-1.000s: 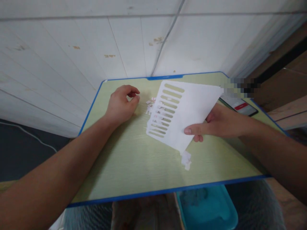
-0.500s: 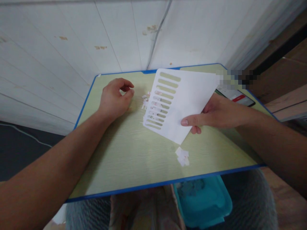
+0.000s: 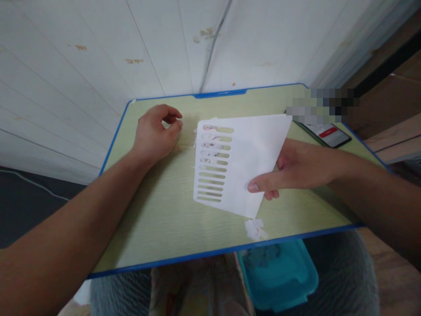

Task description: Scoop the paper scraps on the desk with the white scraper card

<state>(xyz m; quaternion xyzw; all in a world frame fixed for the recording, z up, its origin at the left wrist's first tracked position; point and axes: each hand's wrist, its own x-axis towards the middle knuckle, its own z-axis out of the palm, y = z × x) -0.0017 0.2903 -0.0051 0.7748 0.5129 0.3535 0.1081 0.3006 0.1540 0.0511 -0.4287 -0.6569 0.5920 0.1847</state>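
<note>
My right hand (image 3: pixel 296 171) is closed on the right side of a thin white slotted plate (image 3: pixel 250 149), thumb on top and fingertips showing past its lower right edge. The plate has a row of long rounded slots along its left end. Small torn paper scraps (image 3: pixel 210 153) show through several slots, and a few stick out past the left edge. Another little pile of scraps (image 3: pixel 255 229) lies by the plate's bottom corner. My left hand (image 3: pixel 158 131) rests at the left of the table, fingers loosely curled, a gap between thumb and fingers, nothing held.
The pale green folding table (image 3: pixel 164 228) has a blue rim and stands against a white panelled wall. A phone (image 3: pixel 332 135) lies at the right behind my right hand. Below the front edge sits a turquoise tub (image 3: pixel 283 281) with greyish bits inside. A grey cable (image 3: pixel 213 44) hangs down the wall.
My right hand has brought the slotted plate nearer to me and turned it slightly, over the scraps. The lower scrap pile has shifted slightly towards the front edge. My left hand is nearly still.
</note>
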